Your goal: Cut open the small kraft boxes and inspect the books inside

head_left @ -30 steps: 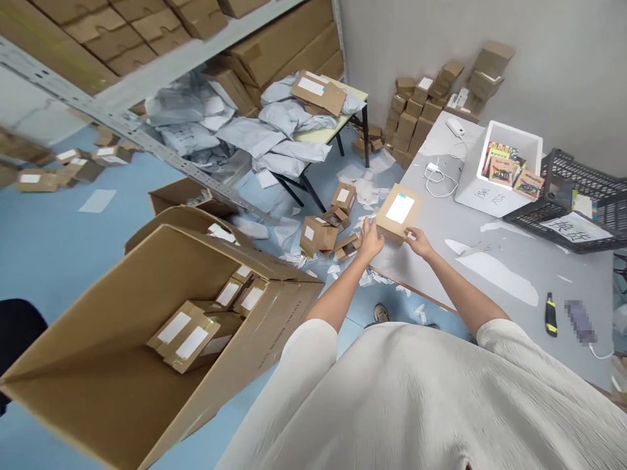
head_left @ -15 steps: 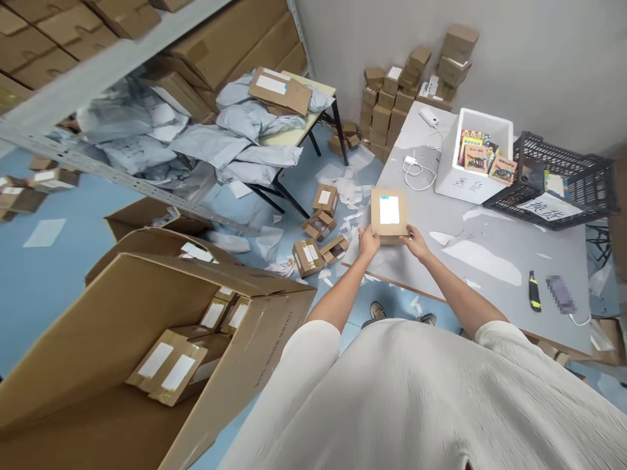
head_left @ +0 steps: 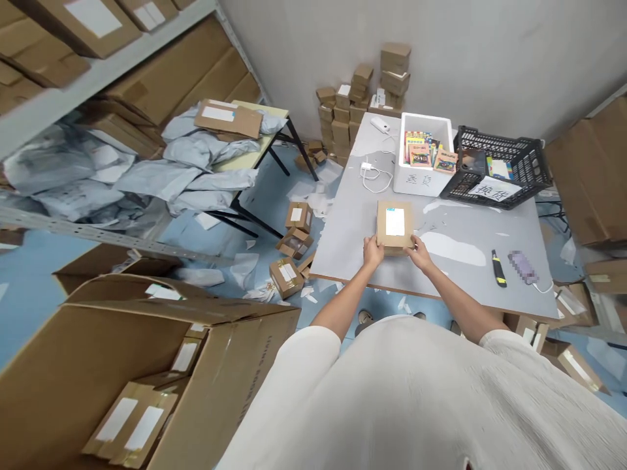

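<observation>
A small brown cardboard box (head_left: 386, 241) with a white label on top is held between my two hands at the near side of the grey table (head_left: 353, 251). My left hand (head_left: 373, 252) grips its near left corner, and my right hand (head_left: 418, 253) grips the near right corner. Fingers of both hands are closed against the cardboard, partly hidden by it. Whether the box rests on the tabletop or sits slightly above it, I cannot tell. A black and yellow box cutter (head_left: 498, 269) lies on the table to the right of my right hand.
Beyond the box stand a white foam box (head_left: 422, 181) with colourful packs and a black plastic crate (head_left: 529, 171). A white cable (head_left: 377, 183) and a phone (head_left: 523, 266) lie on the table. A large open carton (head_left: 245, 359) holding parcels is at left; small boxes (head_left: 287, 277) litter the floor.
My left hand has closed on the box's left side, and the box now sits squarer before me. My view has turned right, so the table shows more fully and the large carton has slid left.
</observation>
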The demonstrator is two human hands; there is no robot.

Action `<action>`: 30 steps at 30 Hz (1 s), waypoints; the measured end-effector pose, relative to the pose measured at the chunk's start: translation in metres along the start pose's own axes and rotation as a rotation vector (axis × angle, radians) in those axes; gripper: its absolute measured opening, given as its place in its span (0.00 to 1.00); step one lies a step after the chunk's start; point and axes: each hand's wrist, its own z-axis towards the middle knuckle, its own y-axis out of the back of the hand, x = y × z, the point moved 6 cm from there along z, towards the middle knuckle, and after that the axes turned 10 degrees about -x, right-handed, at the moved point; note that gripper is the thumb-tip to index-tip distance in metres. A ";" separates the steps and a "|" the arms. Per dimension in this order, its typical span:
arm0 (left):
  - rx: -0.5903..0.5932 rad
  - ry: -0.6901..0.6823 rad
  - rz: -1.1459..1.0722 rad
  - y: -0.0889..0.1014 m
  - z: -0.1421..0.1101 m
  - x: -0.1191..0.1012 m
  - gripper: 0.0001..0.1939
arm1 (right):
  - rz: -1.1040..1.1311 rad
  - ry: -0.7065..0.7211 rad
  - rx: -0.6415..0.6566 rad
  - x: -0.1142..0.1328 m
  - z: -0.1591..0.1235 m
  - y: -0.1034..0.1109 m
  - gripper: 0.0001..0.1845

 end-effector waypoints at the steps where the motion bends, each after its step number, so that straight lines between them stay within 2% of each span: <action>1: 0.006 -0.001 0.000 -0.010 -0.007 -0.005 0.22 | 0.004 -0.004 -0.007 -0.008 -0.004 0.011 0.50; 5: 0.016 -0.020 0.001 -0.046 -0.038 -0.027 0.22 | 0.013 -0.030 -0.024 -0.038 -0.015 0.054 0.50; 9: 0.019 -0.021 0.018 -0.076 -0.064 -0.050 0.20 | 0.035 -0.056 -0.052 -0.057 -0.017 0.096 0.50; 16: 0.031 -0.031 0.033 -0.125 -0.094 -0.099 0.21 | 0.074 -0.062 -0.071 -0.072 -0.016 0.169 0.50; 19: 0.036 -0.042 0.043 -0.144 -0.105 -0.113 0.22 | 0.056 -0.081 -0.085 -0.079 -0.016 0.195 0.49; 24: 0.131 -0.078 0.103 -0.168 -0.117 -0.118 0.23 | 0.007 -0.127 -0.023 -0.097 -0.017 0.219 0.45; 30: 0.198 -0.106 0.124 -0.172 -0.105 -0.118 0.27 | -0.073 -0.235 -0.039 -0.112 -0.014 0.222 0.45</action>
